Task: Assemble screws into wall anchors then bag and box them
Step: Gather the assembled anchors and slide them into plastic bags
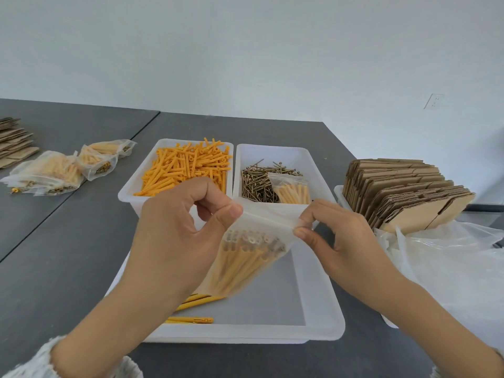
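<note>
left hand (174, 230) pinching zip bag of anchors (245, 257) at top edge, 9 o'clock | right hand (335, 236) pinching same edge, 3 o'clock | above white tray (316, 304)

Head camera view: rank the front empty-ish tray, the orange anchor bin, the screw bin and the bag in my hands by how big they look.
1. Front tray, though it is nearest the camera.
2. Anchor bin and screw bin look alike; no ranking.
3. Held bag.

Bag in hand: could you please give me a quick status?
Left hand and right hand pinch the bag top. Anchors inside. Nothing blocking.
</note>
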Demonstrator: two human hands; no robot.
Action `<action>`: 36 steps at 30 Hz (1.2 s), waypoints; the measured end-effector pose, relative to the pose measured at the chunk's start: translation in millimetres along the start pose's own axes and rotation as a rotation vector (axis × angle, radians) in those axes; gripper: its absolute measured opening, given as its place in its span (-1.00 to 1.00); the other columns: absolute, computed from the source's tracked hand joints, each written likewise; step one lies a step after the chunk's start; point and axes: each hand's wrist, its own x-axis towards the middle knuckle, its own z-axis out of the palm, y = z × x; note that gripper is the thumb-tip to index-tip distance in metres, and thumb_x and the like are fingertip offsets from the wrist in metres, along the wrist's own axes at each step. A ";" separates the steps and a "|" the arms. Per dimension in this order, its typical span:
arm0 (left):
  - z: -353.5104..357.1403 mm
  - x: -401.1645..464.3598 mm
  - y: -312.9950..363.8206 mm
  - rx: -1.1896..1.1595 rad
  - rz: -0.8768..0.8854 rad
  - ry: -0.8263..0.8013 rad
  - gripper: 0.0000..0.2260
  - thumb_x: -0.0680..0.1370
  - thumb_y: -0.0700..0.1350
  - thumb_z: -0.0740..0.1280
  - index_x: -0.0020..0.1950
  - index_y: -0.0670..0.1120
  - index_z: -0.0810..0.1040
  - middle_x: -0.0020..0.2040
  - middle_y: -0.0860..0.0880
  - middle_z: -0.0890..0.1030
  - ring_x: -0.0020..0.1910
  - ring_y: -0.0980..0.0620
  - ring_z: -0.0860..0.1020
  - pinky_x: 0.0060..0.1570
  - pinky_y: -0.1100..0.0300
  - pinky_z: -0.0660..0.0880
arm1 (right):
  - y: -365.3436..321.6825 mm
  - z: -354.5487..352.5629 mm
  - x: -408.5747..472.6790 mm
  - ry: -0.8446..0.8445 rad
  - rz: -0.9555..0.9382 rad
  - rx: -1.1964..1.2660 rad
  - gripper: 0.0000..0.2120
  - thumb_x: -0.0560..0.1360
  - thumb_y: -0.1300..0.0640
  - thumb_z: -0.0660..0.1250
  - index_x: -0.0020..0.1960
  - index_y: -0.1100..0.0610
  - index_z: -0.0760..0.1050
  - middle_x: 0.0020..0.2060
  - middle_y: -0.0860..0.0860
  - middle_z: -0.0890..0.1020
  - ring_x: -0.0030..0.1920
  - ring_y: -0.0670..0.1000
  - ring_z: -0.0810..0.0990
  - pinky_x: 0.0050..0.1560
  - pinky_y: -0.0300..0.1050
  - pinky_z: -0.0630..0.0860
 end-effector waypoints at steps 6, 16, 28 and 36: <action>-16.3 8.8 -3.4 -0.122 -0.046 0.001 -0.80 0.51 0.01 0.47 -0.30 0.09 0.57 -0.33 0.07 0.54 -0.38 0.07 0.41 -0.38 0.38 0.34 | 13.3 -4.0 -7.3 -0.010 0.083 -0.053 -0.84 0.53 0.22 0.39 -0.20 0.05 0.50 -0.26 -0.17 0.56 -0.18 -0.07 0.54 -0.17 -0.31 0.44; 19.1 70.2 33.6 -0.586 -0.208 -0.062 -0.76 0.64 -0.09 0.30 -0.22 -0.09 0.55 -0.30 -0.04 0.61 -0.27 -0.01 0.55 -0.23 0.14 0.51 | -0.2 29.8 -6.2 -0.175 0.429 0.885 0.02 0.25 -0.42 0.44 0.54 -0.02 0.13 0.34 -0.09 0.53 0.33 -0.10 0.51 0.30 -0.12 0.48; 129.4 91.8 8.1 -0.571 -0.615 -0.650 -0.84 0.57 -0.06 0.39 -0.01 -0.15 0.63 -0.11 -0.16 0.70 -0.22 -0.07 0.69 -0.35 0.13 0.59 | -6.5 -10.5 -6.6 -0.081 0.378 0.522 -0.48 0.58 0.02 0.33 0.48 -0.08 0.22 0.25 -0.18 0.51 0.10 -0.15 0.57 0.12 -0.25 0.52; 162.8 166.8 -53.1 -0.271 -0.711 -0.325 -0.55 0.54 -0.11 0.45 0.36 -0.25 0.45 0.24 -0.21 0.59 0.15 -0.17 0.60 0.03 -0.15 0.59 | 42.4 -96.5 -106.5 0.331 0.813 -0.376 -0.51 0.53 -0.09 0.29 0.42 -0.01 0.34 0.36 0.05 0.38 0.34 0.12 0.30 0.25 -0.04 0.28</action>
